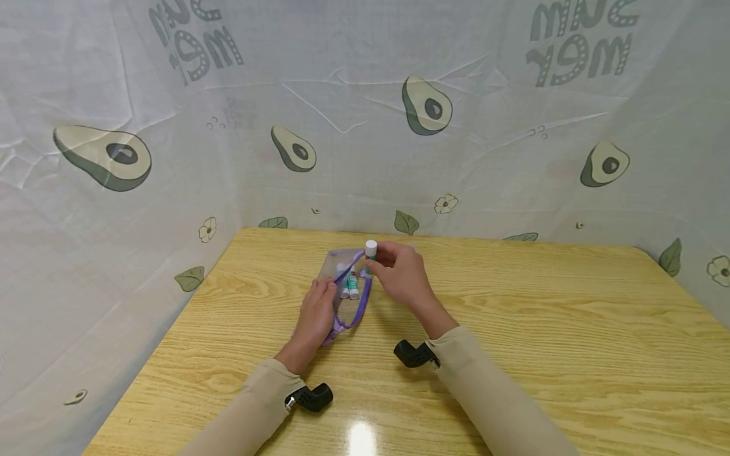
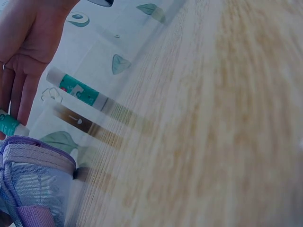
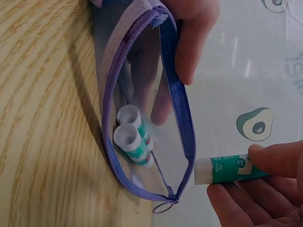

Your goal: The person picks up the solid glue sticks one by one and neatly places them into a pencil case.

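Note:
A see-through mesh zipper pouch (image 1: 345, 310) with purple edging is tilted on the table, its mouth unzipped toward the right hand. My left hand (image 1: 316, 311) grips the pouch by its side; in the right wrist view its fingers (image 3: 191, 52) lie along the blue inner edge. Two glue sticks (image 3: 135, 146) with white ends and green labels lie inside. My right hand (image 1: 403, 273) pinches another glue stick (image 3: 227, 169) between thumb and fingers, just outside the pouch's mouth. The left wrist view also shows this held glue stick (image 2: 9, 125) beside the purple rim.
In the left wrist view, another green glue stick (image 2: 78, 90) stands upright on the table, near a blurred brown and white item (image 2: 75, 118). The wooden table (image 1: 542, 316) meets a pale avocado-print cloth (image 1: 353, 126) at the back and sides.

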`<state>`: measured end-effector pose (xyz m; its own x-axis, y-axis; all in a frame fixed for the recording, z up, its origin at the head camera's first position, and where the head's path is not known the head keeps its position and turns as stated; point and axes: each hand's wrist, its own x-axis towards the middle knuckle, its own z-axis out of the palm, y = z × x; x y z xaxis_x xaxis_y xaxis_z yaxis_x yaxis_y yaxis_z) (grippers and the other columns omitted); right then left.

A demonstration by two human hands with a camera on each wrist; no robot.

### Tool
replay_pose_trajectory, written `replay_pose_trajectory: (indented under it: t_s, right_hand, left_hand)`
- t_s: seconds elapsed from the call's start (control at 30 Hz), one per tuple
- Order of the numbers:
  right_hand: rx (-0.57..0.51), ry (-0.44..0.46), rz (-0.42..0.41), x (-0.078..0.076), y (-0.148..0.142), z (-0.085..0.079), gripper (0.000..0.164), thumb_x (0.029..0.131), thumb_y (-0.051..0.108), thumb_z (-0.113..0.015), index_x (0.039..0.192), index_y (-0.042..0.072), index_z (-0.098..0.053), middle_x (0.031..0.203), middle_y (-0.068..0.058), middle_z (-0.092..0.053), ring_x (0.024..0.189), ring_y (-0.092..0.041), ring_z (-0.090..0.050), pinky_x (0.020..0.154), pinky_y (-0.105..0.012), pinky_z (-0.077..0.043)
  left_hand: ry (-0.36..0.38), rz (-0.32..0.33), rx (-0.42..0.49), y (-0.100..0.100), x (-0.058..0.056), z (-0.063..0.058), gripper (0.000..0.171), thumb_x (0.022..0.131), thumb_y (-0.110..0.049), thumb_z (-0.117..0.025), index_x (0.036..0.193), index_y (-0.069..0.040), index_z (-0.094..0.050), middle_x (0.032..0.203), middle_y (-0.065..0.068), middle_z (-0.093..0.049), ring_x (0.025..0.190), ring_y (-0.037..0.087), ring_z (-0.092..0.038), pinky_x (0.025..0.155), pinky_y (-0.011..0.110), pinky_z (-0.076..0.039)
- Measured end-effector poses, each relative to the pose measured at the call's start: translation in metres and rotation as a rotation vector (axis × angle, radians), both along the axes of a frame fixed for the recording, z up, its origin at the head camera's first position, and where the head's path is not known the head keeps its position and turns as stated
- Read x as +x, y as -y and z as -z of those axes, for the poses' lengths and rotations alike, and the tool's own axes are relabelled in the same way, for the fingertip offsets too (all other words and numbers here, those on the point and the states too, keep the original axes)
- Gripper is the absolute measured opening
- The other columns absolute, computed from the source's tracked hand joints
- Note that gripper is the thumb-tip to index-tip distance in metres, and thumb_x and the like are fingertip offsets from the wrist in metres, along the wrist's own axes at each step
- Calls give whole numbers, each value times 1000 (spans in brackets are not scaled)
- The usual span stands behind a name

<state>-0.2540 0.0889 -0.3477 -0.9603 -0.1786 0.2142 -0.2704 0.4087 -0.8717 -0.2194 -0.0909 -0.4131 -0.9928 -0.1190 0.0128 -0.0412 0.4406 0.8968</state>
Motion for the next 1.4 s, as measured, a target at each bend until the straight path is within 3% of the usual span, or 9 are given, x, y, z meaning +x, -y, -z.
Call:
replay_pose_trajectory:
  t_s: [0.47, 1.17, 1.4]
  right_hand:
    - [-30, -6, -67, 5, 8, 3, 37, 101, 8, -71, 137, -2, -68, 127, -21, -76, 119, -35, -75, 99, -46, -63]
    - [-7, 14, -30, 1, 5, 9, 34, 100, 13, -74, 131, 0, -72, 124, -19, -77, 116, -34, -76, 96, -44, -64]
    - [-1, 19, -8, -1, 4, 14, 32, 98, 8, -75, 129, -2, -72, 121, -19, -78, 115, -35, -76, 96, -44, -64]
  left_hand:
    - [7, 1, -16, 1, 0, 0, 56, 115, -33, -31, 157, -2, -49, 171, 22, -37, 165, 43, -17, 133, 66, -15]
    - [5, 5, -2, 0, 1, -1, 56, 114, -32, -30, 157, 0, -48, 170, 23, -37, 165, 45, -16, 132, 67, -14]
    - [4, 2, -2, 0, 0, -1, 55, 114, -31, -31, 156, 0, -49, 170, 23, -38, 165, 45, -17, 132, 67, -15]
